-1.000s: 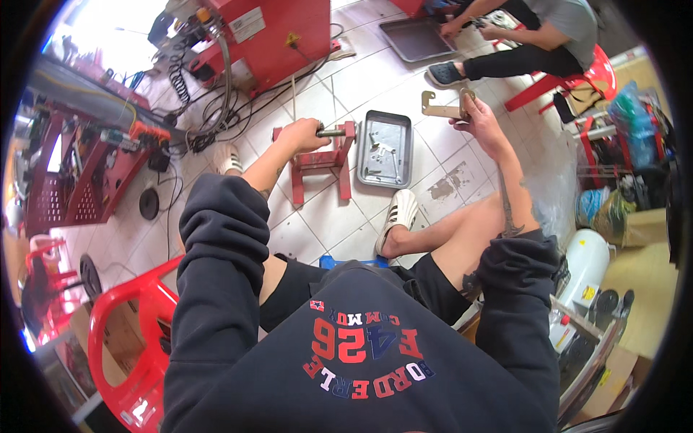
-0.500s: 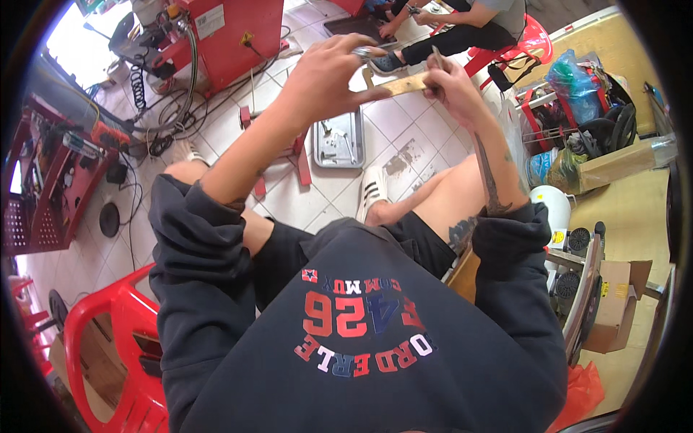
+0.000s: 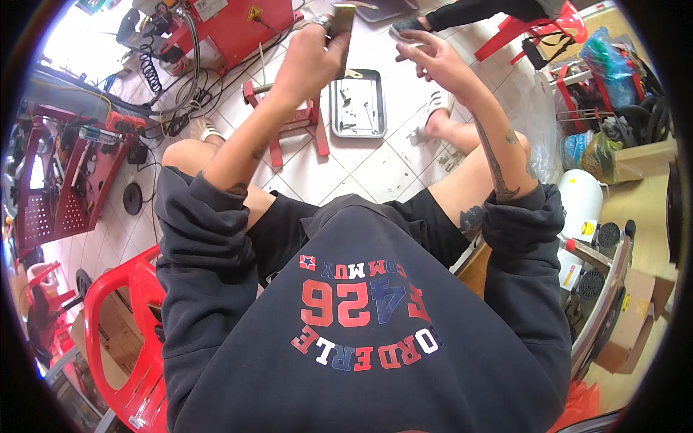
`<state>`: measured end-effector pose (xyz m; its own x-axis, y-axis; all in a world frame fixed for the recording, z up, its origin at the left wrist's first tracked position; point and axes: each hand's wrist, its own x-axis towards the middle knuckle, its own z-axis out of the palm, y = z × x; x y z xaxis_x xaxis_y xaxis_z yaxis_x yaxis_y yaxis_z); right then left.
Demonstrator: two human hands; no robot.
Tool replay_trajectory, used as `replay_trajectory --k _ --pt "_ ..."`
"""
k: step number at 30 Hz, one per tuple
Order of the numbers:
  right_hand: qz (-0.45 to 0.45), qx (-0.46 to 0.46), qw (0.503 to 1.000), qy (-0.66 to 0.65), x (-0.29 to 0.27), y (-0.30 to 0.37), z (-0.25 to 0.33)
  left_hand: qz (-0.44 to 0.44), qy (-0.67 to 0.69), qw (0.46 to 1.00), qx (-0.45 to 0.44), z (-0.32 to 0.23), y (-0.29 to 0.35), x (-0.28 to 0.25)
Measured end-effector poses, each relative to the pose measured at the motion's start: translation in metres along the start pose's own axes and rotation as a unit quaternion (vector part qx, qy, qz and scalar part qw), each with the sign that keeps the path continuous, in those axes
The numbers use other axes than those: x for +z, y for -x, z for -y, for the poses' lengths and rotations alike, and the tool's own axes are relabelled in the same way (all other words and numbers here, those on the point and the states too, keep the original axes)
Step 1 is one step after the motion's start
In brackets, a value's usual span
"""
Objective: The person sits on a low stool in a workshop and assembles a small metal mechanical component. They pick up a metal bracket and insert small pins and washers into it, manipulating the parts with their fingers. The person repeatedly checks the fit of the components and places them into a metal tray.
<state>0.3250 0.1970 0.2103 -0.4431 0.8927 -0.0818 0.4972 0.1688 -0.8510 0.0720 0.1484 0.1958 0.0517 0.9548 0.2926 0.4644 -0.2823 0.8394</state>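
Note:
My left hand point(image 3: 315, 59), raised at the top centre, is closed round a flat, narrow tan-and-dark piece point(image 3: 342, 32) that stands on end; its exact kind does not show. A shiny metallic bit shows at the fingers' upper side. To the right, my right hand point(image 3: 438, 63) is raised too, apart from the left, with fingers bent and the fingertips close together. Whatever lies in them is too small to make out. Beyond and below the hands, a grey tray point(image 3: 358, 134) on the floor holds several small metal parts.
A red metal stand point(image 3: 315, 130) is left of the tray. The red machine point(image 3: 242, 32) with cables is at the far left. Another person's leg point(image 3: 469, 14) and a red chair point(image 3: 499, 40) are at the top right. A red plastic chair point(image 3: 108, 289) stands at my left.
My hands have come apart. The flat piece, earlier spanning both hands, is now upright in my left hand. My right hand has moved up and slightly left. The view has shifted.

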Motion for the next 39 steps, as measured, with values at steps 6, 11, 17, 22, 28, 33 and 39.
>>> replay_trajectory --k 6,11,17,22,28,33,39 --pt "0.051 0.23 0.938 0.254 0.018 -0.067 -0.209 0.091 0.291 0.924 -0.229 0.067 -0.021 0.026" --pt "0.144 0.202 0.908 0.336 0.128 -0.115 -0.305 -0.032 0.279 0.871 -0.404 0.1 -0.024 0.032" --pt "0.057 0.221 0.936 0.267 0.208 -0.12 -0.401 0.012 0.338 0.867 -0.365 0.105 -0.049 0.037" --pt "-0.025 0.243 0.938 0.247 0.248 -0.124 -0.407 0.01 0.31 0.858 -0.41 0.119 -0.04 0.041" --pt "-0.045 0.208 0.946 0.243 0.256 -0.137 -0.422 0.037 0.361 0.807 -0.466 0.11 -0.042 0.04" --pt "-0.06 0.188 0.952 0.233 0.261 -0.134 -0.438 0.013 0.353 0.814 -0.46 0.111 -0.037 0.036" --pt "-0.1 0.179 0.968 0.145 0.256 -0.128 -0.454 -0.004 0.358 0.824 -0.439 0.105 -0.035 0.034"
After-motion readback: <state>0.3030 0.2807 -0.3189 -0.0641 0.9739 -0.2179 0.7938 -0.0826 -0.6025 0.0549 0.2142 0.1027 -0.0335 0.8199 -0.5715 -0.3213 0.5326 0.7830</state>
